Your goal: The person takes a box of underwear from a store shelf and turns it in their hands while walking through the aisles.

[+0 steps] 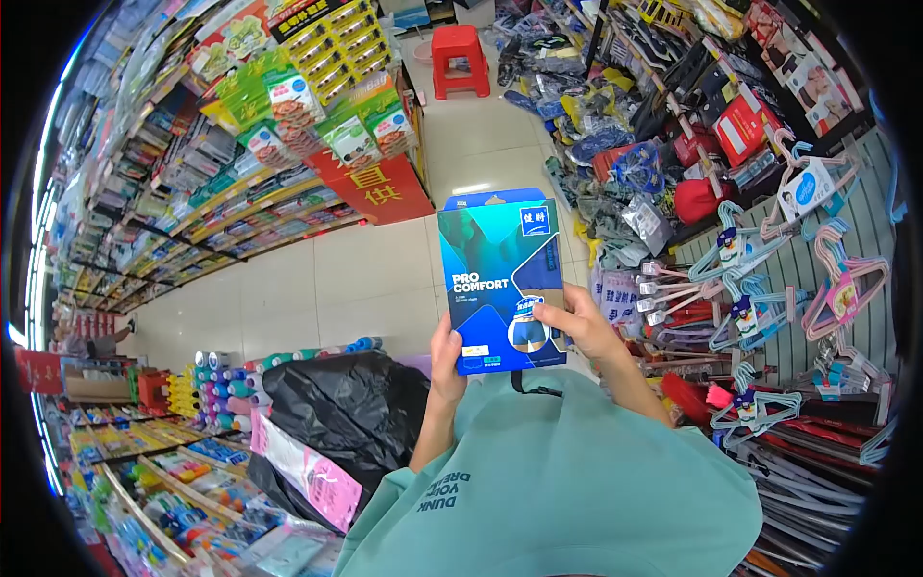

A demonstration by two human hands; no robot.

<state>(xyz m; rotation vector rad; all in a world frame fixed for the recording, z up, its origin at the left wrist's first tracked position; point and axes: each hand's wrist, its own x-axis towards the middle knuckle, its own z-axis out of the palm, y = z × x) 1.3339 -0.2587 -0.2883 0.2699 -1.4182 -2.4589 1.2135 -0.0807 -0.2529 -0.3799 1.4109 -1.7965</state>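
A flat blue underwear box [481, 313] marked "PRO COMFORT" is held upright in front of my chest, its printed front facing me. It shows a picture of briefs at the lower right and a hanging tab with a slot along the top. My left hand [447, 354] grips the lower left edge, with most of its fingers hidden behind the box. On the right edge, my right hand [582, 325] has its thumb across the front, near the round picture, and its other fingers out of sight behind.
Shelves of packaged goods [192, 183] line the left. A red stool [460, 62] stands on the tiled floor [375, 279] ahead. Plastic-wrapped items [615, 144] and clothes hangers [740, 245] crowd the right. A black plastic bag [341, 404] lies close at my left.
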